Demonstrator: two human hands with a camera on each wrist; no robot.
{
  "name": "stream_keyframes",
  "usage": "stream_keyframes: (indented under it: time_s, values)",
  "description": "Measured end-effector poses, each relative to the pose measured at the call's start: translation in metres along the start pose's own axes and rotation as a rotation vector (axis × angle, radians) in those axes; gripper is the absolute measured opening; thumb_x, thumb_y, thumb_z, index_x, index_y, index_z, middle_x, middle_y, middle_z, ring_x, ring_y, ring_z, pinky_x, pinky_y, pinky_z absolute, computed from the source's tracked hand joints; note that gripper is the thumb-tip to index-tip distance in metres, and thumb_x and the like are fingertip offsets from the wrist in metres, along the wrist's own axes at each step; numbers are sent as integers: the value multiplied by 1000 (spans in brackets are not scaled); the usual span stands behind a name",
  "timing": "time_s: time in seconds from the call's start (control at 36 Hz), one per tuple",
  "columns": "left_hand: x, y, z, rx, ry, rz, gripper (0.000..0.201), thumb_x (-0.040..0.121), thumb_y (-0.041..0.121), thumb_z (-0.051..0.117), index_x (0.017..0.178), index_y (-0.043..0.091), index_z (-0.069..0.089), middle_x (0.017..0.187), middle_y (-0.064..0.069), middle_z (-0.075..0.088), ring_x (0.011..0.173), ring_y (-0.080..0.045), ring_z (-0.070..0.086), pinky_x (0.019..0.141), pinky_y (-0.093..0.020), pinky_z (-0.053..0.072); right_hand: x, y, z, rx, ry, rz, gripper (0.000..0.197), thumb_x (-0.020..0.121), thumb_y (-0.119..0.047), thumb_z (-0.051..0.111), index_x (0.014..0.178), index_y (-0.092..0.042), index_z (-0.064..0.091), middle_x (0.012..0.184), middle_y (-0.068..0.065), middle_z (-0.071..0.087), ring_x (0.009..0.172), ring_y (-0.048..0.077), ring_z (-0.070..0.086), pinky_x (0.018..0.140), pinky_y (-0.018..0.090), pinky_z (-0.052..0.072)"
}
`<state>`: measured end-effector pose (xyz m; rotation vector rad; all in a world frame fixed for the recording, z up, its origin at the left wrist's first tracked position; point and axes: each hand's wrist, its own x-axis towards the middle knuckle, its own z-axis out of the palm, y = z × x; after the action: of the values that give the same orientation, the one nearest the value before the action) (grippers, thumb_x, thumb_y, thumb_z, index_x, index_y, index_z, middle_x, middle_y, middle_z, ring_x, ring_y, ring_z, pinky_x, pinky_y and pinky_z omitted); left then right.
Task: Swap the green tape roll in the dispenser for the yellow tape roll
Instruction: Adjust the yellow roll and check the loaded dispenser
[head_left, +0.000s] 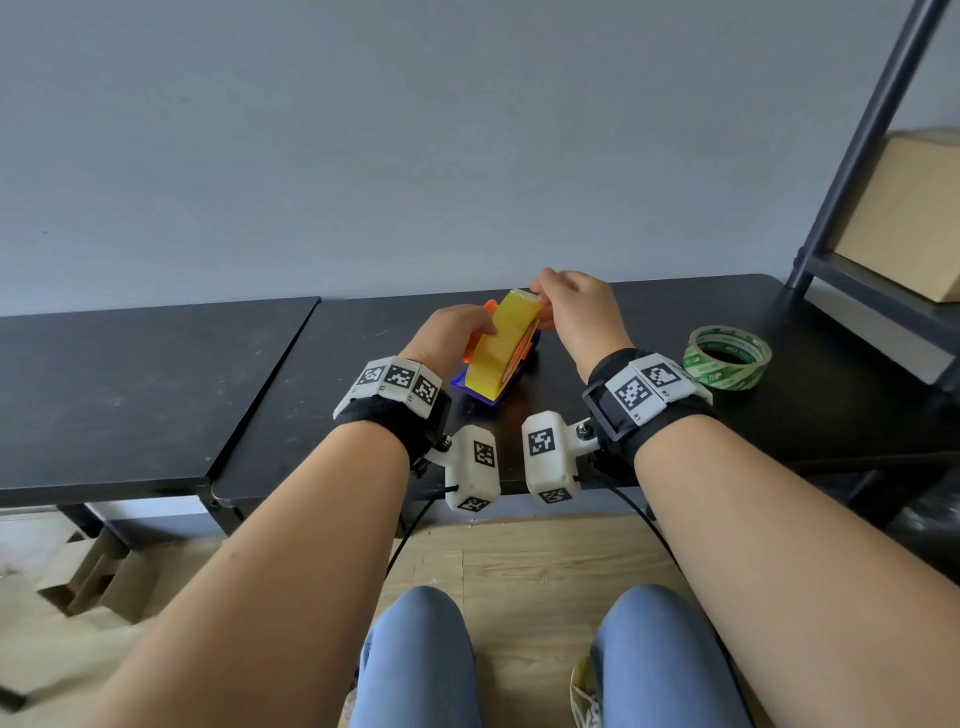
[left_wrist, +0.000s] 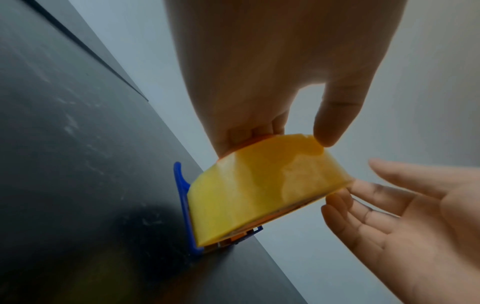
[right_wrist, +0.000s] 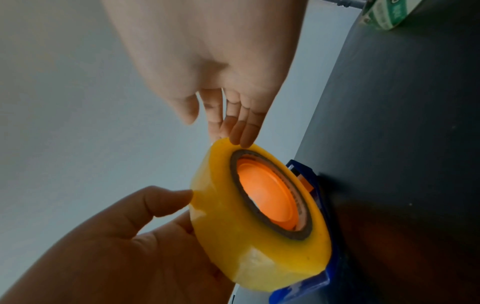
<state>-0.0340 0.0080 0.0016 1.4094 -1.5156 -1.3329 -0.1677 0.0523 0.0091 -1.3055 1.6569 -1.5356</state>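
The yellow tape roll (head_left: 497, 347) stands on edge on the orange hub (right_wrist: 265, 195) of the blue dispenser (head_left: 480, 397), mid-table. My left hand (head_left: 485, 325) grips it from the left: the thumb (left_wrist: 328, 131) lies on the roll's outer face and the fingers curl behind on the orange part. My right hand (head_left: 540, 299) is at the roll's top right, and its straight fingertips (right_wrist: 241, 133) touch the rim. The green tape roll (head_left: 727, 358) lies flat on the table, off to the right and apart from both hands.
The black table (head_left: 363, 374) butts against a second black table (head_left: 130, 389) on the left and a grey wall behind. A dark shelf frame (head_left: 852, 171) holding a cardboard box (head_left: 904, 208) stands at the right. Folded cardboard (head_left: 98, 577) lies on the floor.
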Motion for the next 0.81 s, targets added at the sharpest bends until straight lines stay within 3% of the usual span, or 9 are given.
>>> stream_keyframes:
  time_s: [0.06, 0.11, 0.17, 0.28, 0.42, 0.5, 0.61, 0.69, 0.81]
  values:
    - [1, -1, 0, -1, -12, -3, 17, 81, 7, 55, 69, 18, 56, 90, -8, 56, 86, -23, 50, 83, -32, 40, 1, -2, -1, 12, -3, 21, 56, 79, -44, 49, 85, 11, 57, 76, 11, 48, 69, 26, 51, 76, 50, 53]
    - [2, 0, 0, 13, -12, -13, 16, 80, 7, 54, 69, 19, 55, 87, -5, 57, 89, -23, 50, 85, -33, 40, 0, -1, 0, 12, -12, 7, 45, 77, -48, 53, 73, -3, 54, 75, 10, 46, 69, 20, 47, 69, 38, 45]
    - [6, 1, 1, 60, -33, -30, 24, 87, 5, 50, 70, 21, 52, 80, -2, 55, 80, -21, 52, 82, -33, 42, -1, 0, 1, 20, -33, -3, 32, 76, -46, 57, 76, -14, 57, 74, 11, 51, 69, 22, 52, 73, 39, 50]
    - [4, 5, 2, 102, -31, 7, 27, 89, 1, 49, 71, 22, 53, 77, -1, 53, 64, -13, 48, 63, -25, 43, 1, 6, -1, -9, -42, -30, 16, 87, -25, 66, 95, -12, 71, 92, 0, 68, 95, 20, 66, 95, 40, 54]
    - [-4, 6, 3, 101, -36, 33, 13, 88, 4, 55, 84, 16, 58, 73, 0, 50, 62, -13, 45, 56, -23, 38, 1, 10, -1, -52, 17, -79, 9, 86, -18, 68, 87, -9, 70, 82, -1, 67, 88, 24, 67, 89, 44, 57]
    - [-12, -3, 2, 43, -114, 101, 5, 82, 13, 66, 87, 15, 65, 82, -5, 63, 74, -20, 58, 73, -31, 49, 1, 10, 0, -42, 30, -70, 6, 86, -15, 67, 83, -10, 68, 75, -3, 64, 80, 19, 63, 87, 43, 57]
    - [-15, -7, 2, 32, -188, 102, 44, 71, 26, 75, 112, 10, 69, 115, -15, 71, 107, -32, 67, 101, -45, 51, 2, 11, 0, -28, 44, -80, 5, 86, -12, 66, 82, -10, 67, 74, -4, 63, 79, 18, 61, 86, 41, 56]
    - [-15, -4, 1, 48, -206, 116, 37, 80, 20, 74, 114, 8, 68, 118, -18, 70, 110, -33, 67, 103, -47, 49, 3, 12, -2, -42, 65, -94, 5, 86, -11, 66, 83, -9, 68, 77, 0, 65, 80, 22, 64, 85, 41, 57]
    - [-16, -4, -4, 57, -208, 128, 49, 69, 26, 77, 114, 8, 69, 115, -17, 72, 110, -33, 68, 102, -48, 50, 2, 12, 0, -31, 87, -104, 5, 85, -11, 67, 82, -7, 68, 82, 8, 69, 84, 30, 68, 83, 45, 58]
